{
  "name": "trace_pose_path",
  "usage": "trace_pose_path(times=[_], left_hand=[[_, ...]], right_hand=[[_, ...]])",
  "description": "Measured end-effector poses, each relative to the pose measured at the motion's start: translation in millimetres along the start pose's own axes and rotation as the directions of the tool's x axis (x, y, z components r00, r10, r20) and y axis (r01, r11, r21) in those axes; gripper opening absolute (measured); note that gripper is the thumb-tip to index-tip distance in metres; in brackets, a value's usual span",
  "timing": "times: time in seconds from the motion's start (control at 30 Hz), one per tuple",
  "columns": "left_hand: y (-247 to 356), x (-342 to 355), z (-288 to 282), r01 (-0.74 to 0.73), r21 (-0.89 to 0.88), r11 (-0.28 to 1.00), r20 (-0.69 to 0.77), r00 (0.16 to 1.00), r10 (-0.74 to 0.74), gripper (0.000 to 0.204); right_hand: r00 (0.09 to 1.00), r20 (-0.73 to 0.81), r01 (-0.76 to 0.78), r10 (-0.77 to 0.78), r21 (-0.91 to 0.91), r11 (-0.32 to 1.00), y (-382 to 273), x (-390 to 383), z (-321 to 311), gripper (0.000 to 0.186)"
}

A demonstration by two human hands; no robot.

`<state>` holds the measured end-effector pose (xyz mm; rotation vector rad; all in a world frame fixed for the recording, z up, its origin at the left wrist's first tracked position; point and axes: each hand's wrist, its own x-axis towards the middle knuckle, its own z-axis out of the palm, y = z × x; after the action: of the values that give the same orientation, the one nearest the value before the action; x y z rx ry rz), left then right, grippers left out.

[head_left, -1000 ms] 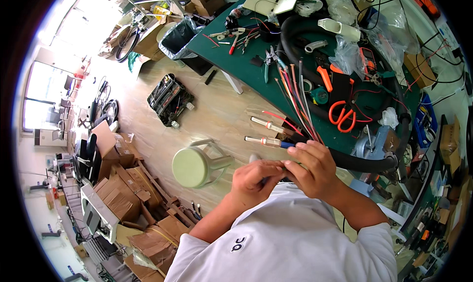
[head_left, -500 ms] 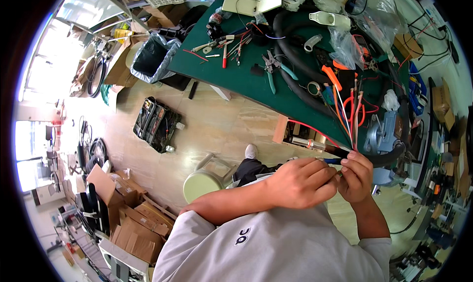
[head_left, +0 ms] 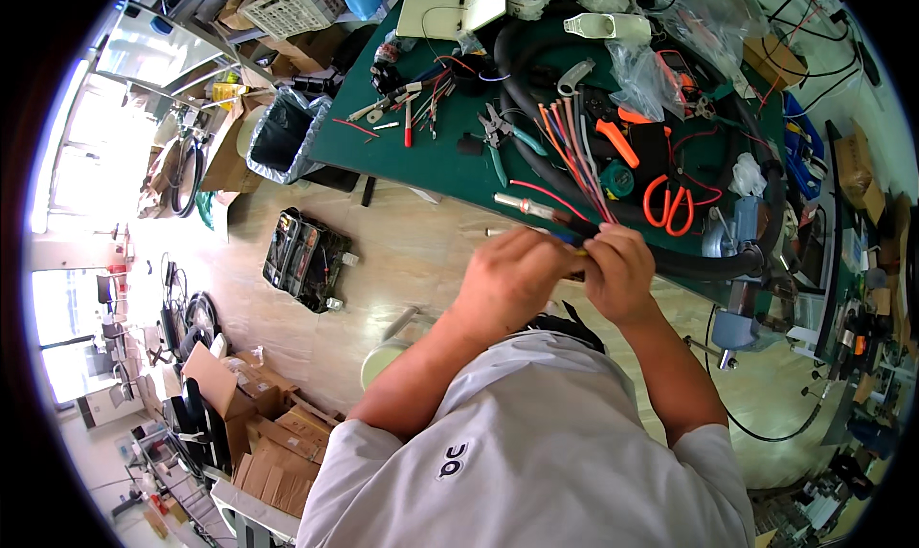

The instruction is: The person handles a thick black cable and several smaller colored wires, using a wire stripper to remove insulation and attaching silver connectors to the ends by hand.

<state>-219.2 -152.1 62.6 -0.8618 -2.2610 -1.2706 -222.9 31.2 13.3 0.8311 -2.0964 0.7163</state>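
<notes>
A thick black cable [head_left: 708, 264] runs in from the right across the bench's near edge. My right hand [head_left: 620, 272] is closed around its stripped end. Out of it fan several thin red, orange and grey wires [head_left: 580, 156] over the bench, and a thicker conductor with a pale metallic tip [head_left: 525, 204] points left. Close beside it my left hand [head_left: 509, 278] is closed, its fingertips pinching a yellowish wire at my right fingers. Beyond the wires lie orange-handled scissors [head_left: 668, 208], a green round tape [head_left: 616, 178] and teal-handled pliers [head_left: 496, 133].
The green bench [head_left: 364, 160] also carries an open notebook [head_left: 452, 12], plastic bags and a multimeter. A blue-grey vise [head_left: 737, 328] stands at its right edge. On the floor are an open toolbox [head_left: 306, 261], a stool [head_left: 383, 361] and a lined bin [head_left: 282, 134].
Both hands have moved left and slightly up with the cable end. The thin wires now spread up and left over the bench, with the scissors in full sight.
</notes>
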Motion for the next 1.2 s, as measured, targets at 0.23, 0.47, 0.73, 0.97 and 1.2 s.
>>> trace_pose_path(times=[0.23,0.47,0.73,0.97,1.2], left_hand=[[-32.1,-13.2,19.5,0.694,-0.466,0.549,0.181,0.682,-0.708,0.015],[-76.0,-18.5,17.5,0.778,-0.613,0.135,0.492,0.51,-0.706,0.02],[-134.2,-14.7,-13.7,0.791,-0.611,-0.035,0.588,0.424,-0.689,0.019],[-304.7,-27.3,-107.2,0.752,-0.404,0.52,-0.068,0.543,-0.837,0.02],[-363.4,-27.7,-121.1,0.746,0.196,0.637,-0.095,0.661,-0.745,0.013]], right_hand=[[0.998,0.022,-0.056,0.058,-0.093,0.994,14.9,-8.4,43.3,0.029],[0.988,0.147,-0.014,0.043,-0.194,0.981,25.0,-18.2,60.0,0.03],[0.957,0.172,-0.196,0.234,-0.215,0.957,25.5,-13.9,96.7,0.028],[0.884,0.221,-0.347,0.413,-0.284,0.894,18.2,-42.9,104.5,0.02],[0.823,0.147,-0.458,0.549,-0.399,0.794,10.7,-60.5,114.6,0.017]])
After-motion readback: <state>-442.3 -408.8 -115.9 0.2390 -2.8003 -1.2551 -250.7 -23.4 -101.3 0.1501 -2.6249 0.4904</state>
